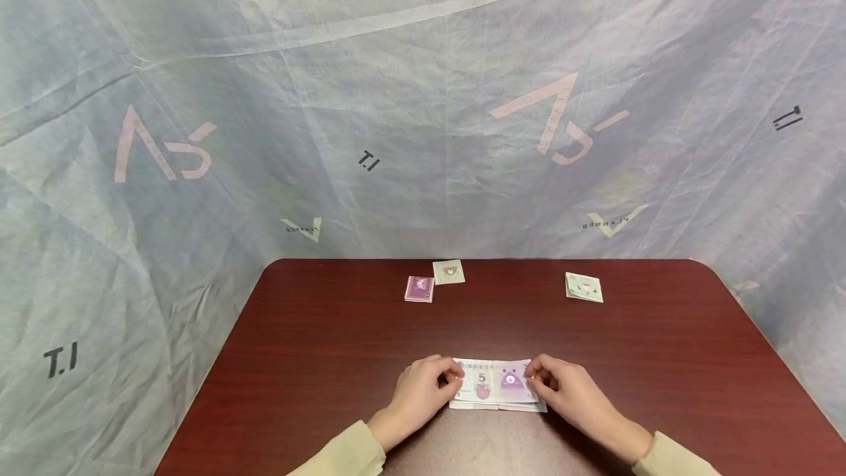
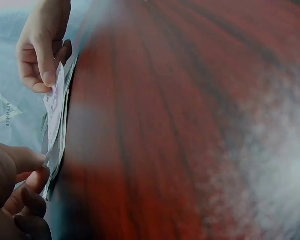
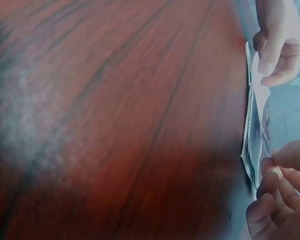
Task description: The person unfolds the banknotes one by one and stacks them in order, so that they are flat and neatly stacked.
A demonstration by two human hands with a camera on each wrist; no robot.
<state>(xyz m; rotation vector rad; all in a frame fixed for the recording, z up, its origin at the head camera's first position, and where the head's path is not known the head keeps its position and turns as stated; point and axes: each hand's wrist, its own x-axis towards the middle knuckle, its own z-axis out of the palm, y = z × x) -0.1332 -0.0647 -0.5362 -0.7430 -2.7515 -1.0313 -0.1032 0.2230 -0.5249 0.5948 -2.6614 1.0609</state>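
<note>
Cream-coloured fabric sleeves (image 1: 344, 452) enter the foreground as, from my distant seat, I watch two bare hands work over a dark red-brown, wood-grained table (image 1: 317, 366). At the centre is a rectangular white-and-purple paper note (image 1: 494, 382), printed with a "5" and a purple cartoon creature, crossed by a fold line between them. Thumb and fingers of the left hand (image 1: 423, 391) pinch its left end; those of the right hand (image 1: 573, 390) pinch its right end. Directly beneath the note I see pale layered paper sheets (image 1: 472, 406), their near edges jutting past it; both wrist views show the note's surface slightly bowed away from them. Beyond the note and to its left sits a small purple-topped paper stack (image 1: 419, 289), just beside a pale, square-looking paper piece (image 1: 449, 272) bearing a printed figure. Beyond the note to its right lies a pale green-and-white folded paper bundle (image 1: 584, 288). Farthest from it hangs creased grey-blue cloth (image 1: 423, 94) with pink, yellow and black lettering.
</note>
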